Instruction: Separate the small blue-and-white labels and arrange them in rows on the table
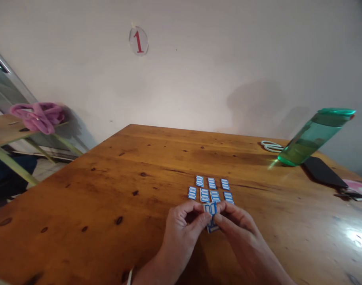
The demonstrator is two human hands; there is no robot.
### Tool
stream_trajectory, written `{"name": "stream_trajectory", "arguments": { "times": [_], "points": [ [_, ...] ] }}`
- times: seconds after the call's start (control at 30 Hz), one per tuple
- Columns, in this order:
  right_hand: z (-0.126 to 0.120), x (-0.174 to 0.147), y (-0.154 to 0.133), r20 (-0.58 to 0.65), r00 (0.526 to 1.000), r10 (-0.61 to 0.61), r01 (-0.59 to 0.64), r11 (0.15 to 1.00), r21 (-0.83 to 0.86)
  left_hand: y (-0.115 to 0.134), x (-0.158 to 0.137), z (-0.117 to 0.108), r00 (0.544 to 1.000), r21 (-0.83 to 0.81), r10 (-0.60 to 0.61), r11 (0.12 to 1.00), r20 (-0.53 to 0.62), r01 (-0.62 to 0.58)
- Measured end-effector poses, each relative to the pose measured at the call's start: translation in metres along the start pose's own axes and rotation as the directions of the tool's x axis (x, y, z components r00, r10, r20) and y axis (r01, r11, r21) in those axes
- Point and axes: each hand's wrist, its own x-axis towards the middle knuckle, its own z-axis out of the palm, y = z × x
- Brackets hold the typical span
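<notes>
Left hand: I am pinching the left side of a blue and white piece with my thumb and finger.
Blue and white piece: I am holding it between both hands, on the near side of the small pieces.
Small pieces: seven are lying on the brown table, three behind four.
Right hand: I am pinching the right side of that same piece.
White cord: it is lying looped.
Green bottle: it is standing beside a flat black thing.
</notes>
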Motion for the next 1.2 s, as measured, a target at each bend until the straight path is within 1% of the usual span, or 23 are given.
{"name": "stream_trajectory", "arguments": {
  "times": [0.1, 0.23, 0.33, 0.4, 0.43, 0.47, 0.53, 0.57, 0.6, 0.63, 0.67, 0.7, 0.77, 0.83, 0.93, 0.97, 1.0, 1.03, 1.07, 1.1, 1.13, 1.17, 1.2],
  "points": [
    [0.004, -0.001, 0.000, -0.067, 0.994, -0.091, 0.088, 0.995, -0.047, -0.003, 0.002, -0.001, 1.000, 0.036, 0.011, 0.999, 0.003, -0.011],
    [0.008, -0.002, 0.000, -0.119, 0.984, -0.135, 0.123, 0.987, -0.106, -0.004, 0.003, -0.001, 0.998, 0.086, 0.063, 0.994, -0.008, -0.062],
    [0.007, -0.002, 0.000, -0.091, 0.983, -0.161, 0.139, 0.968, -0.210, 0.000, 0.002, 0.000, 0.995, 0.143, 0.102, 0.985, -0.012, -0.099],
    [0.005, -0.004, 0.001, -0.058, 0.974, -0.221, 0.185, 0.913, -0.364, 0.003, 0.001, 0.000, 0.995, 0.209, 0.096, 0.974, -0.013, -0.092],
    [0.004, -0.005, 0.001, -0.039, 0.958, -0.285, 0.235, 0.852, -0.468, 0.004, 0.001, 0.000, 0.996, 0.246, 0.089, 0.966, -0.015, -0.082],
    [0.002, -0.006, 0.000, -0.009, 0.929, -0.369, 0.296, 0.761, -0.577, 0.004, 0.001, 0.000, 0.997, 0.279, 0.080, 0.958, -0.018, -0.072],
    [-0.001, -0.007, -0.001, 0.097, 0.838, -0.537, 0.414, 0.509, -0.755, 0.003, 0.003, 0.000, 0.998, 0.313, 0.054, 0.949, -0.018, -0.045],
    [-0.002, -0.008, -0.003, 0.165, 0.788, -0.593, 0.455, 0.381, -0.805, 0.001, 0.003, 0.000, 0.999, 0.312, 0.039, 0.950, -0.011, -0.033],
    [-0.003, -0.008, -0.004, 0.228, 0.749, -0.622, 0.481, 0.274, -0.833, 0.000, 0.004, 0.000, 1.000, 0.307, 0.027, 0.951, 0.000, -0.025],
    [-0.004, -0.007, -0.006, 0.282, 0.724, -0.629, 0.497, 0.193, -0.846, -0.002, 0.005, 0.000, 1.000, 0.307, 0.020, 0.952, 0.009, -0.022],
    [-0.005, -0.007, -0.007, 0.327, 0.714, -0.619, 0.506, 0.135, -0.852, -0.003, 0.005, 0.000, 1.000, 0.313, 0.022, 0.949, 0.015, -0.025],
    [-0.006, -0.006, -0.008, 0.362, 0.713, -0.600, 0.513, 0.095, -0.853, -0.003, 0.005, 0.000, 0.999, 0.327, 0.029, 0.944, 0.017, -0.033],
    [-0.006, -0.005, -0.008, 0.399, 0.725, -0.561, 0.517, 0.061, -0.854, -0.003, 0.005, 0.000, 0.999, 0.357, 0.046, 0.933, 0.018, -0.049],
    [-0.007, -0.004, -0.008, 0.403, 0.733, -0.548, 0.515, 0.061, -0.855, -0.002, 0.005, 0.000, 0.998, 0.361, 0.053, 0.931, 0.027, -0.059],
    [-0.007, -0.003, -0.007, 0.404, 0.731, -0.550, 0.524, 0.075, -0.848, -0.001, 0.005, 0.000, 0.997, 0.343, 0.066, 0.937, 0.037, -0.074],
    [-0.007, -0.004, -0.007, 0.393, 0.736, -0.551, 0.525, 0.099, -0.845, -0.001, 0.005, 0.000, 0.997, 0.331, 0.063, 0.941, 0.041, -0.073],
    [-0.007, -0.004, -0.007, 0.362, 0.749, -0.554, 0.516, 0.147, -0.844, -0.002, 0.005, 0.000, 0.997, 0.314, 0.055, 0.947, 0.046, -0.067],
    [-0.006, -0.005, -0.007, 0.306, 0.769, -0.561, 0.498, 0.224, -0.838, -0.002, 0.005, 0.000, 0.998, 0.297, 0.045, 0.953, 0.054, -0.059],
    [-0.005, -0.005, -0.007, 0.233, 0.803, -0.549, 0.463, 0.328, -0.823, -0.002, 0.005, -0.001, 0.998, 0.281, 0.038, 0.958, 0.060, -0.053],
    [-0.005, -0.006, -0.007, 0.152, 0.847, -0.510, 0.412, 0.448, -0.793, -0.002, 0.006, -0.001, 0.997, 0.270, 0.035, 0.962, 0.062, -0.051],
    [-0.004, -0.006, -0.007, 0.079, 0.892, -0.446, 0.350, 0.567, -0.745, -0.002, 0.006, -0.002, 0.998, 0.264, 0.039, 0.963, 0.059, -0.053],
    [-0.003, -0.006, -0.007, 0.026, 0.930, -0.367, 0.282, 0.667, -0.690, -0.003, 0.006, -0.002, 0.998, 0.261, 0.045, 0.964, 0.052, -0.057],
    [-0.002, -0.006, -0.006, -0.005, 0.956, -0.292, 0.223, 0.739, -0.636, -0.003, 0.006, -0.003, 0.998, 0.259, 0.052, 0.964, 0.043, -0.062]
  ]
}}
